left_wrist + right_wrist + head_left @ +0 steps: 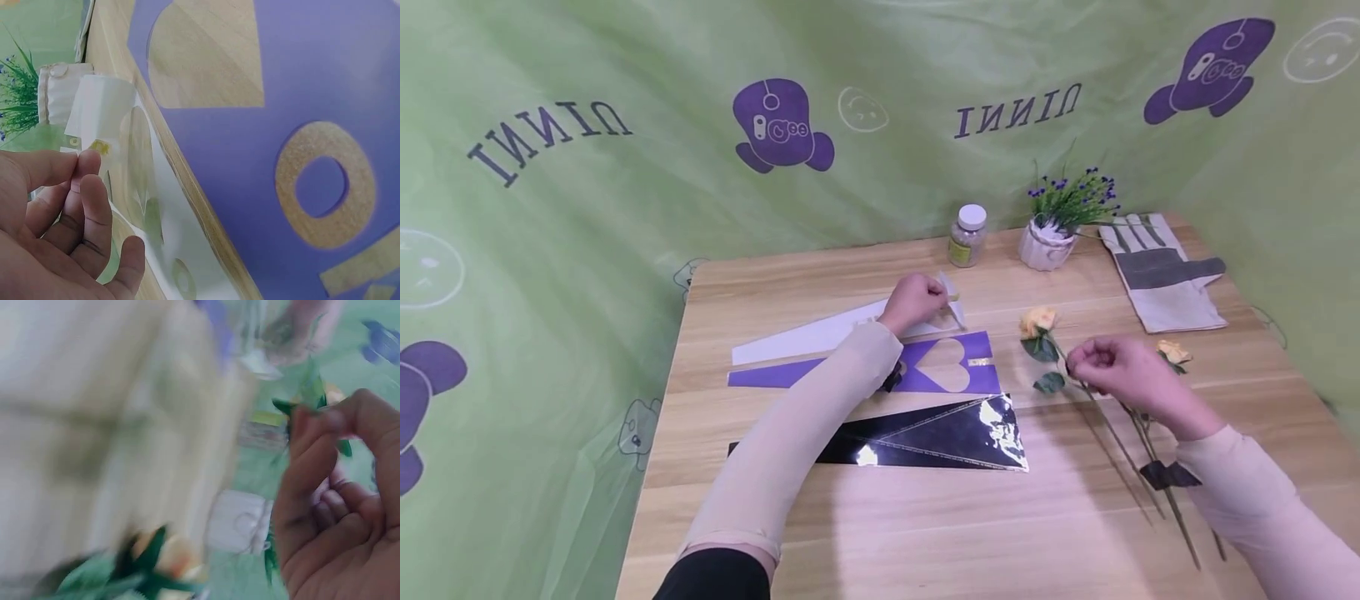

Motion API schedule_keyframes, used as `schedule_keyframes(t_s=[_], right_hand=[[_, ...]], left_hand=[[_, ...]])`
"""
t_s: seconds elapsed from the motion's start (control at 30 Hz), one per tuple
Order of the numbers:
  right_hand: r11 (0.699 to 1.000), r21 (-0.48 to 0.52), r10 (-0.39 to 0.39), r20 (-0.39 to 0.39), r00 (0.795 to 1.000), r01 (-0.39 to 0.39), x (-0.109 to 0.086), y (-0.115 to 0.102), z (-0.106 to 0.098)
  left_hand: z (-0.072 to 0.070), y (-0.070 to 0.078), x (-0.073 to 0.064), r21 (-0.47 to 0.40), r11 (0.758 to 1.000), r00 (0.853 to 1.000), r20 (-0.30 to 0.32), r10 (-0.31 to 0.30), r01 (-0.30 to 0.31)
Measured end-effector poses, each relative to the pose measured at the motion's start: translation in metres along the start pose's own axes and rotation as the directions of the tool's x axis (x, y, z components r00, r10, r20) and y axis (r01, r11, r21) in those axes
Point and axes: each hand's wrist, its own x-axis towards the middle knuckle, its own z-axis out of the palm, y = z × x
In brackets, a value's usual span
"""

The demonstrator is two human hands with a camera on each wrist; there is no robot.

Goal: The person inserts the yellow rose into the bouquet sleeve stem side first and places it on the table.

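My left hand (913,302) is at the wide end of a white flower sleeve (808,335), its thumb and fingertip pinching the raised edge near a small gold label (100,147). Below that sleeve lies a purple one (775,375) with a heart-shaped window, then a shiny black one (940,435). My right hand (1120,375) pinches the stem of a peach rose (1037,322) between thumb and forefinger, the bloom pointing away from me. A second peach rose (1174,353) is partly hidden behind that hand. The right wrist view is blurred.
Toward the back edge stand a clear jar (966,240) with a white lid and a white pot (1047,247) of small purple flowers (1078,196). White-and-grey work gloves (1172,304) lie at the back right of the wooden table (925,533). A green printed curtain (655,167) hangs behind.
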Motion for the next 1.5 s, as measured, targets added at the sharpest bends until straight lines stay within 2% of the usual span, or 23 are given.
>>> schedule_keyframes(t_s=[0.07, 0.1, 0.13, 0.17, 0.2, 0.27, 0.3, 0.33, 0.37, 0.4, 0.43, 0.47, 0.53, 0.6, 0.63, 0.73, 0.77, 0.8, 0.87, 1.0, 1.17, 1.3, 1.5], right_hand=[[0.981, 0.193, 0.003, -0.021, 1.0, 0.001, 0.007, -0.009, -0.007], [0.949, 0.316, 0.005, -0.031, 1.0, 0.005, 0.012, -0.015, -0.01], [0.903, 0.428, 0.009, -0.055, 0.998, 0.015, 0.016, -0.02, -0.013], [0.843, 0.536, 0.009, -0.089, 0.996, 0.041, 0.022, -0.026, -0.015], [0.767, 0.637, 0.01, -0.134, 0.991, 0.078, 0.028, -0.031, -0.016], [0.584, 0.785, 0.009, -0.263, 0.965, 0.209, 0.041, -0.04, -0.017], [0.496, 0.82, 0.015, -0.339, 0.941, 0.287, 0.049, -0.043, -0.016], [0.429, 0.827, 0.026, -0.413, 0.91, 0.363, 0.057, -0.045, -0.014], [0.378, 0.822, 0.037, -0.474, 0.88, 0.427, 0.065, -0.047, -0.012], [0.359, 0.8, 0.046, -0.53, 0.847, 0.482, 0.072, -0.047, -0.009], [0.368, 0.771, 0.055, -0.576, 0.815, 0.52, 0.08, -0.048, -0.005], [0.391, 0.743, 0.068, -0.612, 0.788, 0.543, 0.086, -0.047, -0.001], [0.455, 0.694, 0.089, -0.659, 0.746, 0.559, 0.093, -0.043, 0.006], [0.5, 0.65, 0.11, -0.703, 0.703, 0.572, 0.095, -0.038, 0.01], [0.506, 0.64, 0.128, -0.719, 0.683, 0.578, 0.094, -0.036, 0.01], [0.484, 0.622, 0.16, -0.754, 0.637, 0.615, 0.09, -0.032, 0.007], [0.475, 0.619, 0.162, -0.76, 0.629, 0.625, 0.09, -0.032, 0.006], [0.472, 0.62, 0.159, -0.76, 0.631, 0.627, 0.089, -0.033, 0.005], [0.462, 0.63, 0.147, -0.749, 0.646, 0.625, 0.09, -0.035, 0.005], [0.472, 0.626, 0.126, -0.745, 0.655, 0.621, 0.094, -0.038, 0.008], [0.536, 0.565, 0.091, -0.777, 0.623, 0.627, 0.099, -0.036, 0.013], [0.576, 0.544, 0.103, -0.788, 0.606, 0.609, 0.104, -0.03, 0.018], [0.576, 0.58, 0.18, -0.778, 0.602, 0.576, 0.11, -0.023, 0.024]], left_hand=[[-0.001, 0.001, 0.001, -0.001, 1.0, 1.0, -0.013, 0.012, -0.012], [-0.001, 0.001, 0.002, -0.012, 1.0, 1.0, -0.018, 0.012, -0.013], [-0.002, 0.001, 0.002, -0.017, 1.0, 1.0, -0.023, 0.014, -0.015], [-0.001, 0.001, 0.002, -0.027, 1.0, 1.0, -0.025, 0.012, -0.013], [-0.001, 0.001, 0.003, -0.038, 0.999, 1.0, -0.025, 0.007, -0.008], [0.0, 0.001, 0.003, -0.057, 0.998, 1.0, -0.018, 0.001, -0.002], [0.001, 0.0, 0.004, -0.067, 0.998, 1.0, -0.013, -0.004, 0.004], [0.002, 0.0, 0.004, -0.07, 0.998, 1.0, -0.012, -0.008, 0.007], [0.003, -0.001, 0.004, -0.076, 0.997, 1.0, -0.008, -0.012, 0.011], [0.004, -0.001, 0.004, -0.077, 0.997, 1.0, -0.004, -0.016, 0.015], [0.004, -0.001, 0.003, -0.082, 0.997, 1.0, -0.001, -0.018, 0.018], [0.005, -0.001, 0.003, -0.09, 0.996, 1.0, -0.001, -0.02, 0.02], [0.007, -0.001, 0.001, -0.089, 0.996, 1.0, -0.005, -0.023, 0.022], [0.01, 0.0, -0.001, -0.096, 0.995, 1.0, 0.0, -0.028, 0.028], [0.011, 0.0, -0.001, -0.104, 0.994, 1.0, 0.0, -0.029, 0.028], [0.01, 0.001, -0.003, -0.128, 0.991, 0.999, 0.01, -0.032, 0.034], [0.009, 0.001, -0.003, -0.136, 0.99, 0.999, 0.01, -0.035, 0.036], [0.009, 0.001, -0.003, -0.145, 0.989, 0.999, 0.008, -0.04, 0.041], [0.007, 0.001, -0.004, -0.162, 0.986, 0.999, 0.006, -0.051, 0.051], [0.007, 0.0, -0.002, -0.174, 0.983, 0.998, 0.009, -0.061, 0.062], [0.007, 0.001, 0.0, -0.15, 0.987, 0.998, -0.001, -0.061, 0.06], [0.009, 0.003, 0.0, -0.128, 0.991, 0.998, -0.025, -0.049, 0.046], [0.011, 0.007, -0.002, -0.112, 0.993, 1.0, -0.019, -0.025, 0.023]])
